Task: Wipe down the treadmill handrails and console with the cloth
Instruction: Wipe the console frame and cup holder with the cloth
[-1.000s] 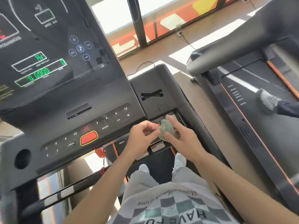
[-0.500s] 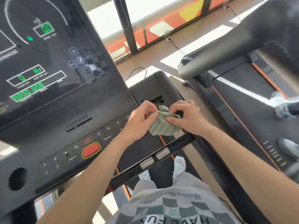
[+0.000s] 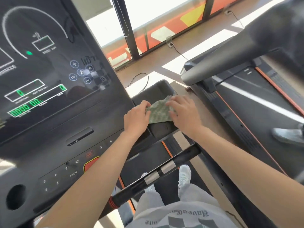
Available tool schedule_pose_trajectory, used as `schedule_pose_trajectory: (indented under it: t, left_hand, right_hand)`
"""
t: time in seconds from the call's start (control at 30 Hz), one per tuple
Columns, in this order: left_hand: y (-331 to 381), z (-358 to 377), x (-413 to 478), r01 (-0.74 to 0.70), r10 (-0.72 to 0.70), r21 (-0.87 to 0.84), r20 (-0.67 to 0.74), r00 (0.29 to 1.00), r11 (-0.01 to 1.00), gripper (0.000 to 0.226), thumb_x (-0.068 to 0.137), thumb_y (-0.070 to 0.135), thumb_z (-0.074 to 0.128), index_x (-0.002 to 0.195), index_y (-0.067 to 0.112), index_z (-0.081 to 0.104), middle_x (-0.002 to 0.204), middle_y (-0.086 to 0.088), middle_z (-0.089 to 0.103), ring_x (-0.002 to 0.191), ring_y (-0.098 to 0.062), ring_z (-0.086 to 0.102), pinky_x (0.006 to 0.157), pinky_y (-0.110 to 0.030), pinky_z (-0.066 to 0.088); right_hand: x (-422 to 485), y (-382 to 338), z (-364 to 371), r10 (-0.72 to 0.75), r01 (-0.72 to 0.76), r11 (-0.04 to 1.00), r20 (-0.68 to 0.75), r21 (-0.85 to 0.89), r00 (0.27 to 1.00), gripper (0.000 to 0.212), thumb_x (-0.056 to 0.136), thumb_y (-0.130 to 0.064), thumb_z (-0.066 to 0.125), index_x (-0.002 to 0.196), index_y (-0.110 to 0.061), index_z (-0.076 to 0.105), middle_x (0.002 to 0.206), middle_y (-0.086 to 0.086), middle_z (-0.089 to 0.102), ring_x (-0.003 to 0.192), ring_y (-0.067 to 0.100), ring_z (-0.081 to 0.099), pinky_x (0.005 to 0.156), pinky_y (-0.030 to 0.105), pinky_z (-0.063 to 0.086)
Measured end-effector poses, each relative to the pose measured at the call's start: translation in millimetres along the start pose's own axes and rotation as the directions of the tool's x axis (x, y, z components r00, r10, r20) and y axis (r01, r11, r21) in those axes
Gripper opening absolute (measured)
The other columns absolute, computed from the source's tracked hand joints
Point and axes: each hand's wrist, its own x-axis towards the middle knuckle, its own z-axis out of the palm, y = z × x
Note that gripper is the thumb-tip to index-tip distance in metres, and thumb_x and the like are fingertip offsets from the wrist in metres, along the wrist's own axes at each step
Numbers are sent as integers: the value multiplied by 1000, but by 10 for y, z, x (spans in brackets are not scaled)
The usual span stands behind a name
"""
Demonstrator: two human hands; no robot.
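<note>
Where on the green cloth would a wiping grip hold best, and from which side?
Probably its left edge, from the left: the cloth lies spread flat on the console side wing, and only that edge is bunched, where the left hand pinches it. The right hand rests flat on top.

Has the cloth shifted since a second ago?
Yes. The cloth went forward along the console's right wing, away from the handlebar, and now lies spread.
</note>
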Motion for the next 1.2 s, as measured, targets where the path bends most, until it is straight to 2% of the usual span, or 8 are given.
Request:
schedule_pose_trajectory:
  t: [0.1, 0.2, 0.3, 0.43, 0.57, 0.77, 0.97, 1.2]
  left_hand:
    - [-101, 97, 2, -103, 121, 187, -87, 989, 977, 31, 91, 15, 66, 121, 25, 63, 112, 2, 66, 100, -25, 59, 74, -35, 44]
    - [-147, 182, -113, -288, 323, 204, -169, 931, 936, 45, 78, -2, 71, 119, 17, 70, 117, -3, 66, 101, -30, 58, 80, -41, 51]
    - [-82, 305, -357, -452, 457, 195, 22, 889, 871, 55, 83, 5, 63, 137, 13, 64, 145, -10, 58, 132, -32, 54, 106, -43, 47]
    - [37, 436, -675, -450, 411, 214, 203, 889, 867, 64, 91, 28, 38, 150, 7, 48, 159, -16, 41, 150, -32, 34, 123, -47, 29]
    - [109, 533, -895, -460, 404, 237, 250, 880, 856, 68, 90, 31, 42, 152, 3, 43, 161, -21, 35, 154, -35, 25, 123, -51, 25]
    - [104, 573, -940, -467, 416, 226, 238, 878, 855, 72, 93, 42, 47, 157, 13, 36, 165, -13, 29, 157, -28, 17, 125, -47, 19]
    - [142, 553, -520, -369, 297, 290, 262, 918, 883, 71, 102, 55, 20, 163, 21, 13, 169, -9, 4, 158, -29, -4, 129, -45, 7]
    - [77, 493, 103, -287, 199, 327, 276, 940, 901, 75, 96, 57, 1, 164, 24, 3, 171, -11, -3, 158, -30, -8, 129, -44, 0]
  right_hand:
    - [-265, 73, 211, -106, 128, 988, 220, -89, 970, 44, 80, -8, 77, 123, -14, 70, 134, 11, 64, 120, 37, 60, 94, 53, 53]
    - [-492, 125, 270, -93, 136, 980, 278, -142, 956, 49, 87, -21, 72, 135, -15, 63, 146, 11, 56, 135, 36, 51, 108, 50, 45]
    - [-660, 125, 262, -87, 122, 983, 242, -136, 966, 48, 92, -25, 68, 139, -16, 61, 149, 11, 54, 138, 34, 47, 111, 48, 40]
    - [-867, 135, 193, -87, 125, 981, 242, -145, 966, 46, 97, -30, 51, 140, -17, 59, 149, 9, 54, 138, 31, 47, 110, 44, 42]
    - [-984, 115, 114, -6, 38, 991, 234, -132, 972, 50, 98, -34, 38, 140, -15, 58, 149, 11, 52, 136, 30, 48, 107, 44, 47]
    - [-1016, 76, 138, 92, -32, 975, 272, -220, 958, 56, 103, -43, 33, 152, -19, 44, 163, 11, 32, 153, 28, 24, 122, 45, 29]
    - [-544, 121, 207, 136, -64, 972, 320, -224, 938, 65, 102, -51, 18, 158, -23, 33, 167, 12, 19, 157, 30, 6, 127, 46, 14]
    - [178, 217, 196, 204, -139, 974, 430, -178, 879, 61, 105, -53, 35, 161, -34, 19, 170, 2, -4, 157, 24, -4, 126, 42, 14]
